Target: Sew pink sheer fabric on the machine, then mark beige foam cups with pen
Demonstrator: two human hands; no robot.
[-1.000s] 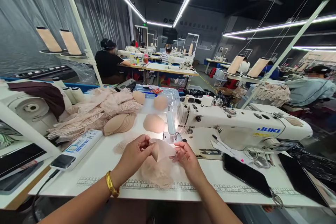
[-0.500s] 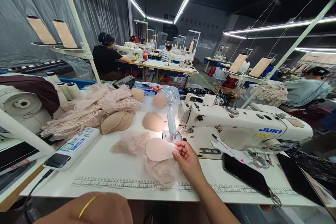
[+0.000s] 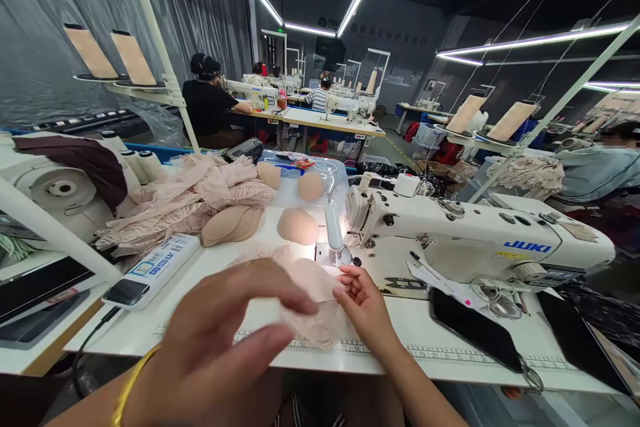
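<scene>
Between the thumb and fingers of my right hand (image 3: pixel 366 307) is the narrow end of a pale bra cup pad (image 3: pixel 314 278). Lace fabric (image 3: pixel 316 325) lies under and in front of that pad on the white sewing table (image 3: pixel 185 313). My left hand (image 3: pixel 215 340), somewhat blurred, hovers over the table left of the pad, thumb and fingers apart with nothing between them; it hides part of the pad and lace. Just beyond, a beige cup pad (image 3: pixel 297 225) lies by the lit needle area of the sewing machine (image 3: pixel 450 233).
A stack of cup pads (image 3: pixel 233 225) and a heap of lace pieces (image 3: pixel 185 197) lie at the left, behind a white power box (image 3: pixel 155 270). Right of my hands are thread snips (image 3: pixel 400 283) and a black phone (image 3: pixel 473 330). Co-workers sit farther back.
My left hand has risen from the lower edge toward the pad, its fingers now showing. My right hand still pinches the pad in nearly the same place. The view has shifted slightly.
</scene>
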